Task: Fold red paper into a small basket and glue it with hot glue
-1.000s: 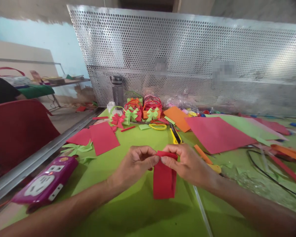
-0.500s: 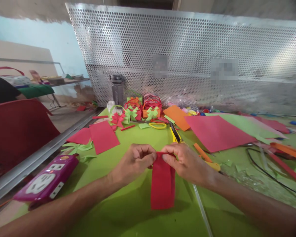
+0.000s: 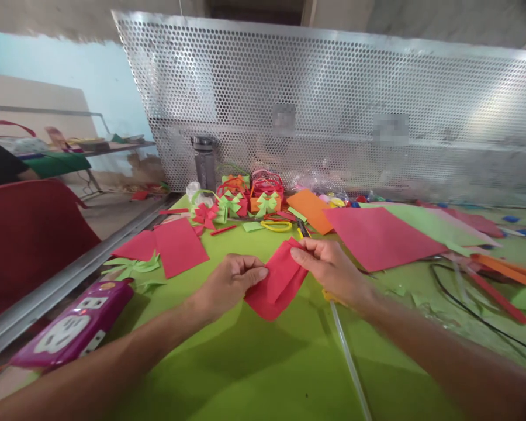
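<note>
A folded red felt piece (image 3: 275, 286) is held up between my two hands, over the green tabletop, tilted with its layers slightly parted on the right side. My left hand (image 3: 230, 283) pinches its left edge between thumb and fingers. At its upper right corner, my right hand (image 3: 328, 263) grips it the same way. Beneath the right wrist, a yellow tool (image 3: 333, 297) is partly hidden, and a clear stick (image 3: 348, 356) runs from it toward me.
A purple power strip (image 3: 74, 327) lies at the left. Red sheets (image 3: 179, 248), a large red sheet (image 3: 379, 237) and an orange sheet (image 3: 309, 209) lie around. Small felt baskets with bows (image 3: 265, 199) stand behind, near yellow scissor handles (image 3: 276, 225) and a grey bottle (image 3: 204, 164).
The red felt piece, hanging upright before, is now raised and tilted to the right. My left hand has shifted down its left edge; my right hand has moved slightly up and right.
</note>
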A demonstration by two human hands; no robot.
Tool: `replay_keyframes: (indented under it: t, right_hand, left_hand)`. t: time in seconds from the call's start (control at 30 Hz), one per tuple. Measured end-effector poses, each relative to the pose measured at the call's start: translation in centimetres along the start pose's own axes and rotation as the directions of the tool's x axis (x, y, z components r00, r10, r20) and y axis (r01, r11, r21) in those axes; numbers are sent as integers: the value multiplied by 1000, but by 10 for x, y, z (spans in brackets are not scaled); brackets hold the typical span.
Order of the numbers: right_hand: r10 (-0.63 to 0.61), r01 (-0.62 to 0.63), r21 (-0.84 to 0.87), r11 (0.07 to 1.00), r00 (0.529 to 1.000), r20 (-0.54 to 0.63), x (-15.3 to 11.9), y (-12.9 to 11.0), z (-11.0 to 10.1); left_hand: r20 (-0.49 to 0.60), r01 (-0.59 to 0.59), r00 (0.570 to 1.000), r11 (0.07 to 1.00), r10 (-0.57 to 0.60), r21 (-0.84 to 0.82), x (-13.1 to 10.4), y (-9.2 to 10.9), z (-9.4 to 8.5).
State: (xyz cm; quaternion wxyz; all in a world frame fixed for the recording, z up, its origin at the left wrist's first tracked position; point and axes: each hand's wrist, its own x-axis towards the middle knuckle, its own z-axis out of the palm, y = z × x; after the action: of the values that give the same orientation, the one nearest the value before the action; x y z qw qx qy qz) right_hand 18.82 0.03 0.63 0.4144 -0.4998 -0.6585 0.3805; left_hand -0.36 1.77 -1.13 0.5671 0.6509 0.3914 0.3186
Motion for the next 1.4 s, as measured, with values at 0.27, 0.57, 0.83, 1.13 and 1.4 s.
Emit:
replay_keyframes:
  t: [0.27,0.57,0.83,1.13,1.4]
  right_hand:
    - [55,7,293,956,978,-201,10,10,-2]
    - [121,-45,402,914,979,-165,9,11,6]
    - [147,-60,365,929,966,-215,5,9,7]
    - [71,-14,264,965,976,-207,1,9,14]
    - [-155,155,-9,988,979,-133,-9,14,16]
  left_hand:
    - [83,8,996,962,16,-274,2,4,-4]
    - [-22,-96,995,969,93,-229,-1,0,0]
    - [7,-196,980,974,197,109,-6,11,1]
    - [-280,-198,937,978,209,67,-8,13,-3]
    - [-310,-35,931,800,-191,-600,-5,9,0]
